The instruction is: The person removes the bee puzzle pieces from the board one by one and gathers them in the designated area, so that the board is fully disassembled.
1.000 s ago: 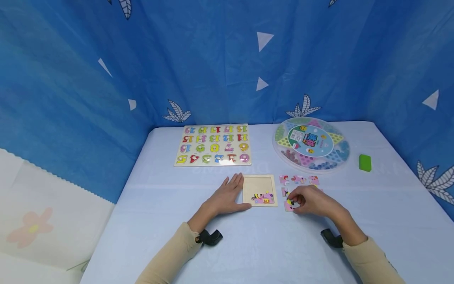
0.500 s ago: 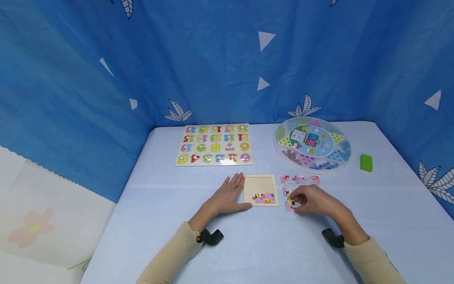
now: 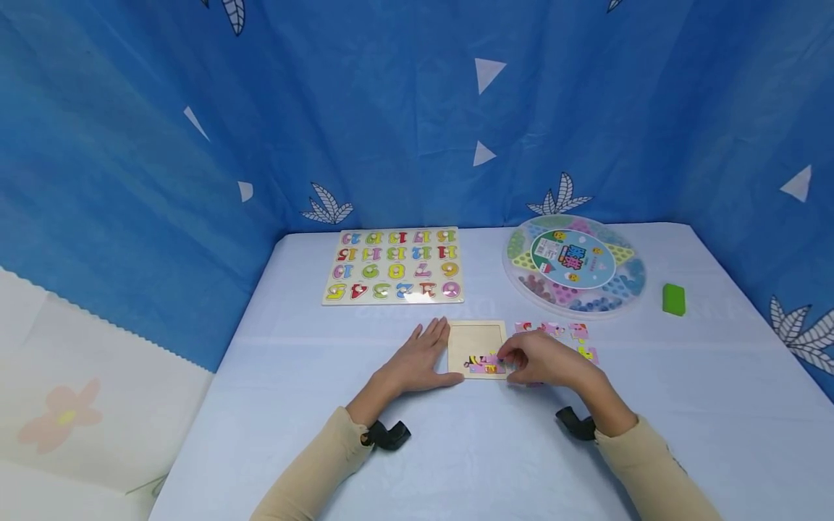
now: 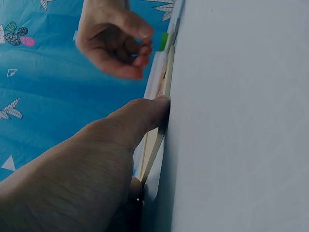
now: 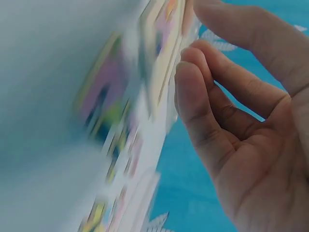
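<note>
My left hand rests beside a small square wooden puzzle tray, its fingers extended along the left side and thumb touching the near left corner. Joined pink and yellow puzzle pieces lie in the tray's near right part. Over the tray's right edge hovers my right hand, fingers loosely bent and thumb apart; no piece shows between them in the right wrist view. Loose puzzle pieces lie right of the tray, partly hidden by that hand. One piece looks blurred in the right wrist view.
Behind the tray lies a wooden number board. A round Chinese checkers set under a clear cover sits at the back right, with a green block beside it. A blue curtain hangs behind the white-covered table.
My right hand has moved left from the loose pieces to the tray's right edge. It was low over a near-row piece before. The left hand and tray stay put.
</note>
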Demonstrator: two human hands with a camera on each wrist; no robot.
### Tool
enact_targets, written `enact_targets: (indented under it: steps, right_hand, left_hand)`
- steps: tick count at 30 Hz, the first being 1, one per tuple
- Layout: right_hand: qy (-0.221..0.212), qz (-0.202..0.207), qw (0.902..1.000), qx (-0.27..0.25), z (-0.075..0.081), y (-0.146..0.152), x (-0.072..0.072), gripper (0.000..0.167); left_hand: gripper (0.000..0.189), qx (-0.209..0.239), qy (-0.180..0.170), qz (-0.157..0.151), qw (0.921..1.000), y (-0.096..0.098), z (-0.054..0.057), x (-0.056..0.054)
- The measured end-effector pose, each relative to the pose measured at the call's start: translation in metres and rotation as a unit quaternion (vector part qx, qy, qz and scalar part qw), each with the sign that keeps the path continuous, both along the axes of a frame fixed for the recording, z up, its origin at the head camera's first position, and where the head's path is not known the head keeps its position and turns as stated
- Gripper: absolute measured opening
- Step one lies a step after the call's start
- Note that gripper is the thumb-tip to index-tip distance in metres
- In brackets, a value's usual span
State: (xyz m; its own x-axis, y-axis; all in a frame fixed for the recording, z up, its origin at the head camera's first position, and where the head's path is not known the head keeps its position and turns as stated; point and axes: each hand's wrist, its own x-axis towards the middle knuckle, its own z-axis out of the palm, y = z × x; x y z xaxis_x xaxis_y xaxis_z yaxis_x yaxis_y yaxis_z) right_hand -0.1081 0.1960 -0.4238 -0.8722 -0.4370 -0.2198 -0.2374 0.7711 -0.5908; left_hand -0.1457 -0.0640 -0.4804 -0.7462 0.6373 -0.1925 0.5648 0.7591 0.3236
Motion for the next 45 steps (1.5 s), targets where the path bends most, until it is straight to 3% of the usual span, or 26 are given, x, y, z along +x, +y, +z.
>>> enact_targets:
  steps: [13, 19, 29, 45]
  right_hand:
    - [0.03, 0.048, 0.9984, 0.002, -0.013, -0.038, -0.018, 0.027]
    - [0.027, 0.043, 0.9986, 0.015, -0.018, -0.041, -0.021, 0.024]
    - [-0.011, 0.0, 0.9985, 0.054, -0.014, -0.042, -0.022, 0.02]
    - [0.01, 0.016, 0.9985, 0.052, -0.013, -0.042, -0.023, 0.023]
  left_hand:
    - [0.1, -0.003, -0.011, 0.002, 0.9999, 0.0, -0.004, 0.003]
    - [0.1, 0.006, -0.01, -0.001, 0.9999, 0.0, -0.005, 0.002]
    - [0.101, -0.003, 0.004, -0.004, 1.0, 0.001, -0.005, 0.001]
    - [0.101, -0.001, 0.007, -0.001, 1.0, 0.0, -0.003, -0.002]
